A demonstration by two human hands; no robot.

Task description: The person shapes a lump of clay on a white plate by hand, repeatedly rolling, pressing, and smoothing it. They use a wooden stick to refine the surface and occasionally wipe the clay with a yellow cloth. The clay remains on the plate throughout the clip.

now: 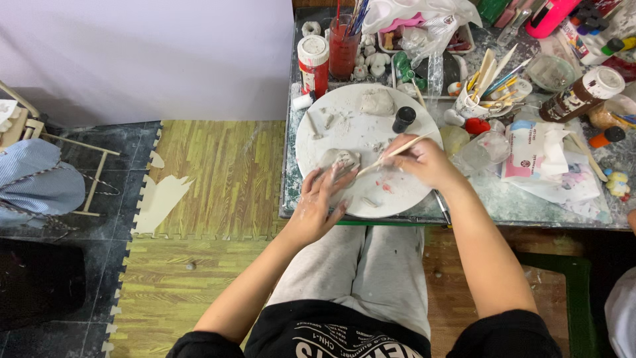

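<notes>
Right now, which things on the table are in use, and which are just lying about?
In use:
left hand steadying the grey clay piece
right hand holding the wooden stick
white round board

Lying about:
spare clay lump
small black bottle
red paint jar
cup of tools

I have just one view, from the camera on my head. It looks almost straight down, close over my lap at the bottom middle. The table (530,205) fills the upper right of the frame, with the round white board (344,139) near the middle. The floor mats (218,172) fill the left.
</notes>
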